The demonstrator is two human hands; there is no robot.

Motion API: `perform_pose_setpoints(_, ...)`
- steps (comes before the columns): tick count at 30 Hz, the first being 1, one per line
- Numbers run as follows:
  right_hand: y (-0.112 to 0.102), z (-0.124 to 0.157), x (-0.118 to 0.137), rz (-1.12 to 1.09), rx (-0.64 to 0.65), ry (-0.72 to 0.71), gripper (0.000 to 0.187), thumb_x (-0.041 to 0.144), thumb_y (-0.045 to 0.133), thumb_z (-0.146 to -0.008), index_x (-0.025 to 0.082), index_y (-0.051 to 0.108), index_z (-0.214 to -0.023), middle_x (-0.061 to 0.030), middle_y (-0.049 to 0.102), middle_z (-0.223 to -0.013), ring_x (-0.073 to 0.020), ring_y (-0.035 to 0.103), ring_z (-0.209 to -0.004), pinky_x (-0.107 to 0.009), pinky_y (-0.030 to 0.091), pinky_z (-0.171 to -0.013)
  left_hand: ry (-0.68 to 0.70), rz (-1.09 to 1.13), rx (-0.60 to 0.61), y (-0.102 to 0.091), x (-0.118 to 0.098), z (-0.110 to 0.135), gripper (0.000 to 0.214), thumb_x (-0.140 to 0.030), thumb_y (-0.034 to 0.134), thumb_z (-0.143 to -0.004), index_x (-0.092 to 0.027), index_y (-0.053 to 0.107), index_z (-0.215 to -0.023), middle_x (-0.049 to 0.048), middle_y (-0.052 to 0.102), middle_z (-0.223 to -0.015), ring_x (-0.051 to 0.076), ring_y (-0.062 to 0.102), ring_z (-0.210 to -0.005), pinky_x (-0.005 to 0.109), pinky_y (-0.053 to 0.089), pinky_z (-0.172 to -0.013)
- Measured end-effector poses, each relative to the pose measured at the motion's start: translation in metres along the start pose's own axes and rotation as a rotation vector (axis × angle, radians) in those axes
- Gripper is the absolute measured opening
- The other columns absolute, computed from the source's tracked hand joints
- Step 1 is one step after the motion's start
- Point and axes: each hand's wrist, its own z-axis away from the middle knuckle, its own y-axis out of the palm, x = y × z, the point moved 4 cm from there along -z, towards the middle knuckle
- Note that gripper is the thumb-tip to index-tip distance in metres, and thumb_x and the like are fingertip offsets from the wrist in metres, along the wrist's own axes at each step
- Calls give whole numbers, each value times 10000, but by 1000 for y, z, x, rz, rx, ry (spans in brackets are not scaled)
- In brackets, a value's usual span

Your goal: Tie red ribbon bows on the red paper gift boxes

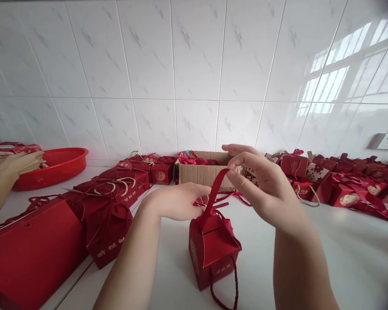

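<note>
A small red gift box (218, 249) with a sloped top and a twisted cord handle (236, 280) stands on the white table before me. From its top rises a red ribbon (215, 189). My right hand (258, 185) pinches the ribbon's upper end between thumb and index finger, the other fingers spread. At the far side of the box top, my left hand (181, 200) has its fingers bent together by the ribbon's lower part. Whatever those left fingertips grip is partly hidden.
A cardboard box (200, 176) with red ribbons stands by the tiled wall. Red gift boxes line the left (110, 237) and right (345, 189). Another person's hands (17, 165) work at a red basin (64, 165) on the far left. Loose ribbon lies behind my box.
</note>
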Motion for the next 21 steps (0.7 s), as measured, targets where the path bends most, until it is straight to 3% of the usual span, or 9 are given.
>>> perform_pose_setpoints(4, -5, -1, 1, -48, -160, -47, 77, 239, 532, -861, 213, 573, -801, -68, 574, -1195, -260, 481, -1221, -417, 432, -958, 201, 220, -84, -6, -11, 3, 263, -221, 413, -888, -273, 610, -1054, -23, 663, -1020, 143, 601, -919, 259, 460, -810)
perform_pose_setpoints(8, -7, -1, 1, -63, -273, -73, 72, 235, 553, -859, 212, 594, -804, -66, 601, -1138, -260, 519, -1170, -418, 457, -914, 353, 452, -213, -10, -23, 8, 240, -325, 425, -925, -229, 626, -1016, 14, 643, -993, 151, 588, -908, 266, 474, -786)
perform_pose_setpoints(13, -2, -1, 0, -101, -290, -65, 75, 248, 564, -860, 211, 611, -814, -76, 607, -1105, -251, 575, -1060, -395, 507, -799, 436, 592, -369, -12, -30, 10, 228, -357, 501, -899, -185, 643, -848, 18, 638, -848, 144, 585, -823, 248, 467, -729)
perform_pose_setpoints(16, -1, -2, 0, -113, -314, -66, 83, 263, 567, -863, 211, 613, -817, -76, 608, -1103, -254, 565, -1080, -384, 505, -799, 444, 616, -390, -13, -32, 12, 226, -360, 514, -893, -178, 648, -879, 26, 634, -841, 142, 581, -793, 239, 463, -681)
perform_pose_setpoints(19, -2, -3, -2, -116, -239, -49, 94, 280, 566, -868, 203, 617, -849, -68, 621, -1069, -231, 579, -1044, -356, 499, -802, 420, 583, -457, -16, -31, 14, 254, -376, 502, -895, -179, 648, -828, 15, 610, -773, 125, 550, -712, 226, 433, -600)
perform_pose_setpoints(21, 0, -3, -7, -107, -54, 14, 122, 303, 552, -879, 205, 617, -910, -57, 640, -997, -200, 610, -938, -321, 507, -747, 382, 519, -530, -18, -28, 17, 285, -381, 512, -886, -182, 625, -718, -12, 544, -653, 100, 483, -601, 215, 373, -517)
